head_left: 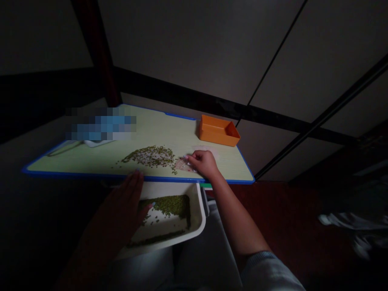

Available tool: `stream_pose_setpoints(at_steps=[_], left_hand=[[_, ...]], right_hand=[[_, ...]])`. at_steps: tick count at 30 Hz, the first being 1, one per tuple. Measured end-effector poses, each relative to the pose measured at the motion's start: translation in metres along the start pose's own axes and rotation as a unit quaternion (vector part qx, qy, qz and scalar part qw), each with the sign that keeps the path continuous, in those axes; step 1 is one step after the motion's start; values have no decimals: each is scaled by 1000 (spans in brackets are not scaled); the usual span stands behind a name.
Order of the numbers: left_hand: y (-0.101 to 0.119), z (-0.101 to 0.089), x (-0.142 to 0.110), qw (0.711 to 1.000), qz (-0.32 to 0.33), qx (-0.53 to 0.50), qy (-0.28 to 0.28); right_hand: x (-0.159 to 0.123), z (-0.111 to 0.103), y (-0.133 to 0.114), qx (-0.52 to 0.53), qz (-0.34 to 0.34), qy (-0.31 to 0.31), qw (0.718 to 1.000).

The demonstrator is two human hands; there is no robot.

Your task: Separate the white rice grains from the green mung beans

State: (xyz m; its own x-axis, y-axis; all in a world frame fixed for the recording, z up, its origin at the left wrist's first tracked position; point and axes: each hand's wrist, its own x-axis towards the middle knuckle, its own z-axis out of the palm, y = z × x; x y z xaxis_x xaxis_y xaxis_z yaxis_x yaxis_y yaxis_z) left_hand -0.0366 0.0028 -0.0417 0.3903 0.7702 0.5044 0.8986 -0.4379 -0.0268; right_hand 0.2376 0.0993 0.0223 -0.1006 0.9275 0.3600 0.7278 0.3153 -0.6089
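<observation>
My right hand [205, 162] is over the pale tabletop, thumb and fingers pinched together. What lies in the pinch, if anything, is too small to make out. Beside it is a spread pile of small green and brown bits [151, 155], like seeds or dried buds. A pinkish printed patch [184, 165] shows beneath its fingertips. My left hand [130, 198] has its fingers stretched out to the table's near edge and its thumb apart, holding nothing. Under the edge, a white plastic tub [198, 220] holds more green bits [174, 204]; my left hand hides part of it.
An orange open box [216, 135] stands at the table's back right. The yellowish table [145, 121] has a blue rim. A blurred blue item [106, 127] lies at its left. Panelled walls or cabinets [188, 48] rise behind; dark red floor [269, 214] is at right.
</observation>
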Motion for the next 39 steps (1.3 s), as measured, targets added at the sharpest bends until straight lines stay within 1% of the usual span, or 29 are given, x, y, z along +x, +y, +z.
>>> stream_pose_setpoints(at_steps=[5,8,12,18,24,29,33,35,39], left_hand=[[1,-5,2,1000,9,-1,-15],[1,-7,2,1000,11,-3,-22],[1,-7,2,1000,7,0,-28],[1,-7,3,1000,6,12,-17],[-1,-2,2,1000,9,19,3],[-2,-1,2,1000,12,17,-6],[-1,-3,3,1000,21,21,1],[-1,-2,3,1000,17,18,3],[-2,3,1,1000,-1,-2,6]], right_hand=[[1,-1,-3,-18,7,17,1000],[0,-1,-2,22,4,12,1000],[-2,0,2,79,10,-10,997],[-4,0,3,116,23,-17,993],[-3,1,5,70,29,-11,997],[-3,1,5,51,40,15,998],[-3,0,2,42,30,4,999],[-3,-1,1,28,30,1,999],[-2,0,0,6,35,15,999]])
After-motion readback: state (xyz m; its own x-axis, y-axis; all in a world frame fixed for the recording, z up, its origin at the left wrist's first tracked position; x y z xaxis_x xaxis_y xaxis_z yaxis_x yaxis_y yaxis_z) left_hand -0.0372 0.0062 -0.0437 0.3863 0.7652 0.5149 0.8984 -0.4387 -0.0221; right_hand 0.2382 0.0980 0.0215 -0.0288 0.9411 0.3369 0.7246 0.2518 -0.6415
